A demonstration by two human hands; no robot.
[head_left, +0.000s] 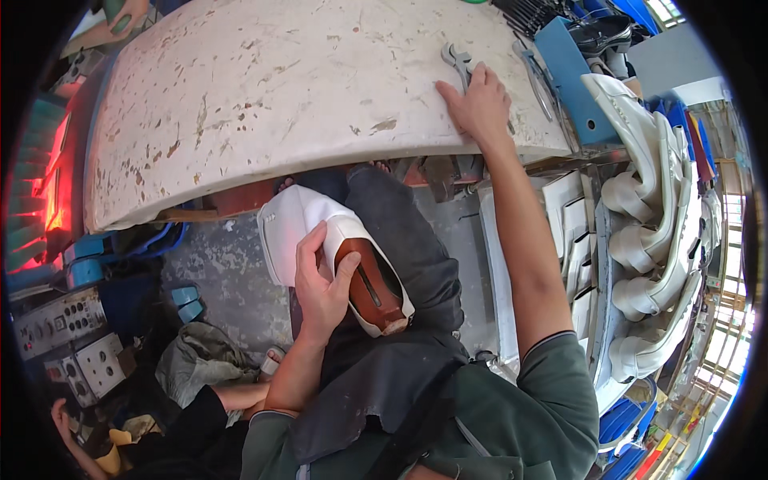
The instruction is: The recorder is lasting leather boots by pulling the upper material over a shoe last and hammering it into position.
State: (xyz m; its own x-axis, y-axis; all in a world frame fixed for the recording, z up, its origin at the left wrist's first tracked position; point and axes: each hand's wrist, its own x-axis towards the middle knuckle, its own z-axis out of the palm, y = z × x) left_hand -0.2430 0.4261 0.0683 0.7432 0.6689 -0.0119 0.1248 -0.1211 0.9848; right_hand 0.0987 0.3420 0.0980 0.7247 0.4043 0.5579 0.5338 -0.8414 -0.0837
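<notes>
My left hand [318,284] is closed on a white shoe upper [308,210] fitted over a brown shoe last [372,282]. Thumb and fingers press its side while it rests on my lap, its brown sole side facing up with a dark slot along the middle. Up on the worktable, my right hand [482,106] lies palm down over metal lasting pincers [456,61]. The thumb is spread away from the fingers. The pincers' jaws show beyond the hand and a handle end beside it; the middle is hidden beneath. A second pair of pincers [538,80] lies to the right.
The worn white worktable [264,88] spans the front. At its right end are a blue box [570,76] and a rack of white shoes [640,248]. A red-glowing heater [56,180] and control boxes [84,344] stand left. Another person's hand [128,16] shows far left; someone sits lower left.
</notes>
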